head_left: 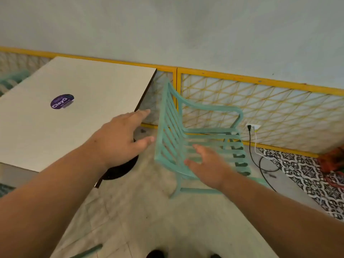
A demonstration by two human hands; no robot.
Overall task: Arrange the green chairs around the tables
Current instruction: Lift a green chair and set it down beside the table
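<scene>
A green slatted armchair (188, 131) stands on the floor just right of a beige square table (55, 131), its back toward the table and its seat facing right. My left hand (119, 138) hovers open over the table's right edge, fingers spread, a little short of the chair's back. My right hand (208, 164) is open in front of the chair's near armrest and seat slats; whether it touches them I cannot tell. Another green chair (13, 81) shows partly behind the table at the far left.
A yellow-framed lattice panel (260, 108) runs along the wall behind the chair. A wall socket (253, 127) has black and white cables trailing onto the floor at right. Patterned tiles (307, 175) lie at right. The table's black round base (121, 168) sits under its near corner.
</scene>
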